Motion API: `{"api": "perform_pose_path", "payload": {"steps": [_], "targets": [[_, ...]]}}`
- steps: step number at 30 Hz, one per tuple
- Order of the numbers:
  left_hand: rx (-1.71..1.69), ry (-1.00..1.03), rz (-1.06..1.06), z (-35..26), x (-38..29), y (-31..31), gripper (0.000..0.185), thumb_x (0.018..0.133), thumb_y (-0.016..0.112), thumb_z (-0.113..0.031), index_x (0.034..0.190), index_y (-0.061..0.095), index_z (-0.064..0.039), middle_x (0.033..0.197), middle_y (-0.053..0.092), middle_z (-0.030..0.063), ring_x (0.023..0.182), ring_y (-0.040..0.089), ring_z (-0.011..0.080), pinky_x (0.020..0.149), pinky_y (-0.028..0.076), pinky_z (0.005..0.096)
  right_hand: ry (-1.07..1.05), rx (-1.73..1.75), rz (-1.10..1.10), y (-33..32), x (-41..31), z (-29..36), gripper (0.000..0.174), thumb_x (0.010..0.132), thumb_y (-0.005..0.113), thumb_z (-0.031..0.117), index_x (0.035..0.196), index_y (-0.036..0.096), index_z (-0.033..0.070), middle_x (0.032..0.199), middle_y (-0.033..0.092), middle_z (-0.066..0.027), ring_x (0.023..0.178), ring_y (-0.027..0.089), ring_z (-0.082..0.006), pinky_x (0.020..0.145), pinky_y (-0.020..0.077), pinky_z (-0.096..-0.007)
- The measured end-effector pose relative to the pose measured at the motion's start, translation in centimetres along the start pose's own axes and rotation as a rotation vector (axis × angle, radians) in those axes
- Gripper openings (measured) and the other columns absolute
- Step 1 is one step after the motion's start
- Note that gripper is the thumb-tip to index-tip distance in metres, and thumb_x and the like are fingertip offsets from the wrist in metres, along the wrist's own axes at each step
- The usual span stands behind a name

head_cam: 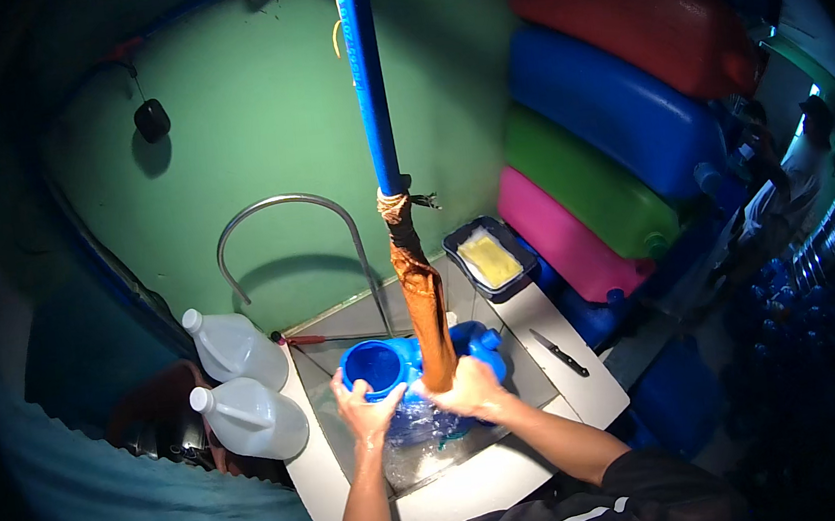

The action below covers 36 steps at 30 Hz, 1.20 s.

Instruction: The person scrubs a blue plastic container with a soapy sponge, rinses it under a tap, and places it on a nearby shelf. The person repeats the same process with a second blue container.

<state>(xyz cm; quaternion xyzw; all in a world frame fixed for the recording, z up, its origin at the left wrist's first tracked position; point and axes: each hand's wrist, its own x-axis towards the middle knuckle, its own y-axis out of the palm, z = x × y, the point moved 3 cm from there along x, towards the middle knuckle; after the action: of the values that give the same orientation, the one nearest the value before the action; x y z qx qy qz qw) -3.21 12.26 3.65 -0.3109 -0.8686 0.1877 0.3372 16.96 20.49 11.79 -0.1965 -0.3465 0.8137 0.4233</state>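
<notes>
A blue plastic water container [413, 419] with a wide round mouth lies in the tiled sink basin [534, 373]. My left hand [368, 408] grips the rim of that mouth, fingers on its left and near side. My right hand [468, 390] closes around the lower end of an orange-brown cloth sleeve [426, 312], which is tied to a blue pipe [369, 92] coming down from above. Water splashes over the container below my hands. A blue spout or cap shows just behind my right hand; the container's far side is partly hidden by the sleeve.
Two translucent white jugs [239, 349] stand left of the basin. A curved metal faucet [291, 197] rises behind it. On the right ledge are a black tub [454, 246] with a yellow sponge [490, 259] and a knife [560, 352]. Large coloured containers [573, 234] are stacked rightward; people [793, 171] stand beyond.
</notes>
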Motion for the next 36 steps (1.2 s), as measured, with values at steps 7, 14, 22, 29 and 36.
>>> {"api": "perform_pose_path", "payload": {"steps": [7,14,22,29,36], "targets": [[-0.004,0.169,-0.027,-3.6,0.4,-5.3,0.061,0.051,0.098,-0.039,0.063,0.050,-0.003,0.127,0.054,0.0305,0.112,0.059,0.0428,0.089,0.052,0.0502,0.077,0.163,-0.216,-4.3,5.4,-11.4,0.040,0.086,0.072,0.038,0.104,0.071,0.003,0.091,0.072,-0.0186,0.086,0.068,-0.0379,0.079,0.0513,-0.0471],[-0.056,0.425,0.149,-5.7,-0.6,-2.8,0.063,0.052,0.098,-0.041,0.066,0.053,-0.001,0.132,0.053,0.0302,0.113,0.063,0.0430,0.092,0.055,0.0485,-0.022,0.816,0.275,3.8,13.9,-4.3,0.035,0.091,0.073,0.041,0.102,0.070,0.007,0.090,0.066,-0.0015,0.083,0.060,-0.0138,0.075,0.0517,-0.0338],[0.034,0.073,0.365,-3.0,0.6,0.2,0.058,0.055,0.092,-0.033,0.102,0.076,-0.004,0.108,0.070,0.0208,0.109,0.065,0.0371,0.097,0.051,0.0462,-0.425,1.098,0.050,4.0,10.7,7.2,0.042,0.095,0.064,0.046,0.110,0.056,0.007,0.110,0.064,-0.0077,0.111,0.060,-0.0217,0.103,0.0462,-0.0377],[-0.117,0.296,0.117,-6.4,4.4,-2.2,0.051,0.052,0.093,-0.033,0.084,0.068,-0.001,0.132,0.057,0.0242,0.108,0.066,0.0406,0.089,0.057,0.0461,-0.459,-0.531,0.068,-1.2,3.6,3.2,0.065,0.094,0.053,0.058,0.120,0.065,-0.001,0.133,0.053,-0.0291,0.131,0.044,-0.0451,0.111,0.0276,-0.0605],[-0.187,0.334,0.172,-16.3,11.2,-7.6,0.061,0.050,0.097,-0.045,0.065,0.057,-0.002,0.109,0.062,0.0158,0.089,0.067,0.0268,0.073,0.055,0.0379,-0.187,0.332,-0.640,-18.2,-3.6,-10.2,0.033,0.105,0.048,0.021,0.126,0.063,-0.001,0.129,0.062,-0.0170,0.122,0.057,-0.0300,0.108,0.0405,-0.0410]]}}
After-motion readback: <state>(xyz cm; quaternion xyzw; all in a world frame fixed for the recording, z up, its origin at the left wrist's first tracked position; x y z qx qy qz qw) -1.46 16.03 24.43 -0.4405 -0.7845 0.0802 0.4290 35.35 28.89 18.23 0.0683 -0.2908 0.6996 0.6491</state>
